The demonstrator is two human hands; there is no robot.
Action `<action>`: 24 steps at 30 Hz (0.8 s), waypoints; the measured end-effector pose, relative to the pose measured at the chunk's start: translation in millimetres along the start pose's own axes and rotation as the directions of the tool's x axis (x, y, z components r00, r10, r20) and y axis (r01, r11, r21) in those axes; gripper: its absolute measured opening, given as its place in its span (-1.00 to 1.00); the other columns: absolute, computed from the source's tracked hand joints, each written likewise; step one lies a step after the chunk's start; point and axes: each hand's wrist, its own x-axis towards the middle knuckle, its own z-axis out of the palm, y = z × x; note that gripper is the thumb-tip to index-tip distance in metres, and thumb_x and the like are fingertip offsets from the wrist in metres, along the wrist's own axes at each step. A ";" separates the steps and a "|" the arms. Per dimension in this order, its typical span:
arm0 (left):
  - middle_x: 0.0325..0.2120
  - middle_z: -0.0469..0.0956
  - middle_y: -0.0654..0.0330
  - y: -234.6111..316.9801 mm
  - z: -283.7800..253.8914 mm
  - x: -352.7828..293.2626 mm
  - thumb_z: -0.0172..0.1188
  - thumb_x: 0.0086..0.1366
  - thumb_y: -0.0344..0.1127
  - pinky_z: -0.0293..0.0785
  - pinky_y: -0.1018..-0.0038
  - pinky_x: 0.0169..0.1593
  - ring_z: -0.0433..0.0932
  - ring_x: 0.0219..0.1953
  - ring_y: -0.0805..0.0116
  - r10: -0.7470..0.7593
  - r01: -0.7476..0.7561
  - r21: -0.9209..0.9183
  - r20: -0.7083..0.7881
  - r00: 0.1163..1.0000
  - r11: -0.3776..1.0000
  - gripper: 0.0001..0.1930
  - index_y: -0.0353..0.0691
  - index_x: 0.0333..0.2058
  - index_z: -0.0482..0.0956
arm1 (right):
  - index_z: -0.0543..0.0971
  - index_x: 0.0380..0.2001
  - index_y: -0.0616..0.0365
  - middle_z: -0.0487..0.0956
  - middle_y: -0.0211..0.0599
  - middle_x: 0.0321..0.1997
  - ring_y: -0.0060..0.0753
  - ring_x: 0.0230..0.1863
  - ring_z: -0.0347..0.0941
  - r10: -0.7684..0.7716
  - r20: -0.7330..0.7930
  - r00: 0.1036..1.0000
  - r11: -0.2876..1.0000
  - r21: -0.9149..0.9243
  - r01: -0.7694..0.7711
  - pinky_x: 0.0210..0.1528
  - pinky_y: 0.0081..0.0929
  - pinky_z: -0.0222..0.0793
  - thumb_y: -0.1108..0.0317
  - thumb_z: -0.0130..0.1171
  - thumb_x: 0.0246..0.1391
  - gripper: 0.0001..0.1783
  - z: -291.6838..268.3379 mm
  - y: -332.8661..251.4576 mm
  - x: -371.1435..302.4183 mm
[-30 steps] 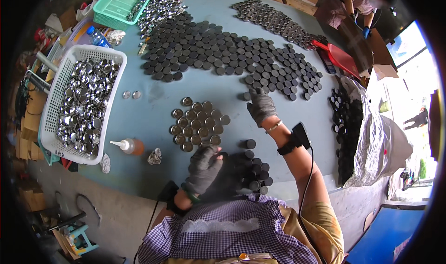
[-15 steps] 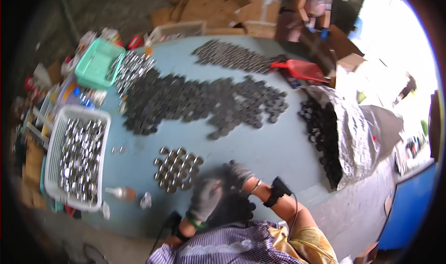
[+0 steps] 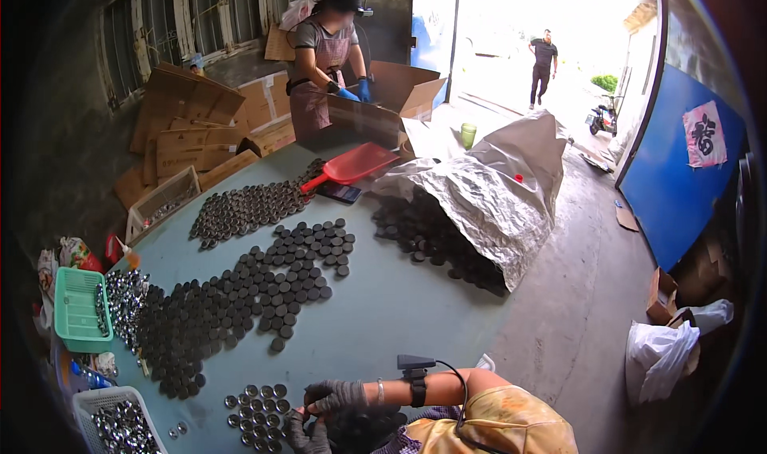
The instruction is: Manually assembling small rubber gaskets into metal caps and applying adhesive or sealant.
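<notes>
At lower centre-left, your metal caps (image 3: 260, 419) lie just left of your fingers; round, they show no long axis; your left hand (image 3: 309, 437), fingers bent, is the nearer; your right hand (image 3: 337, 395), fingers curled, meets its thumb tip; whether either grips anything, I cannot tell; black discs (image 3: 363, 428) lie right, at the lower edge.

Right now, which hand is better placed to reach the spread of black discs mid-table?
Probably the right hand: it lies farther forward, nearer that spread of discs, while the left hand sits lower in view, beside the metal caps.
</notes>
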 end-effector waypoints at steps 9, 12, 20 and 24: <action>-0.27 0.54 0.23 -29.6 -8.6 -11.7 0.31 0.18 -0.49 0.47 0.50 -0.15 0.50 -0.19 0.43 -0.078 0.072 -0.047 -0.147 0.986 0.996 -0.72 -0.28 -0.12 0.53 | 0.37 0.17 0.19 0.51 -0.39 -0.30 -0.59 -0.30 0.37 -0.067 -0.130 0.989 0.989 -0.143 0.048 -0.26 -0.52 0.39 0.17 0.09 0.27 -0.51 7.1 33.7 15.9; -0.16 0.59 0.09 -75.5 -19.2 -21.3 0.34 -0.03 -0.60 0.53 0.37 -0.03 0.58 -0.15 0.28 0.039 -0.041 -0.004 -0.266 0.963 0.999 -0.53 -0.35 -0.06 0.55 | 0.45 0.07 0.15 0.51 -0.32 -0.38 -0.60 -0.38 0.37 0.151 -0.062 0.987 0.926 -0.341 -0.163 -0.38 -0.51 0.35 0.18 0.03 0.31 -0.63 12.1 -3.4 3.0; -0.15 0.59 0.13 -22.8 -13.4 -3.4 0.39 0.06 -0.53 0.51 0.39 -0.01 0.57 -0.11 0.31 0.183 -0.160 0.117 -0.232 0.955 0.980 -0.60 -0.32 -0.07 0.57 | 0.44 0.09 0.19 0.53 -0.43 -0.11 -0.62 -0.11 0.42 -0.027 -0.059 0.998 0.989 -0.145 0.019 -0.02 -0.52 0.41 0.20 0.20 0.21 -0.54 12.0 -15.6 -2.1; -0.10 0.57 0.09 -28.3 -18.3 -7.4 0.39 0.06 -0.54 0.51 0.39 0.02 0.58 -0.09 0.28 0.160 -0.139 0.098 -0.246 0.956 0.985 -0.55 -0.34 -0.03 0.54 | 0.50 0.02 0.21 0.54 -0.43 -0.12 -0.61 -0.12 0.42 0.103 -0.129 0.986 0.992 -0.064 -0.112 -0.02 -0.52 0.40 0.26 0.22 0.18 -0.61 14.9 -6.5 12.1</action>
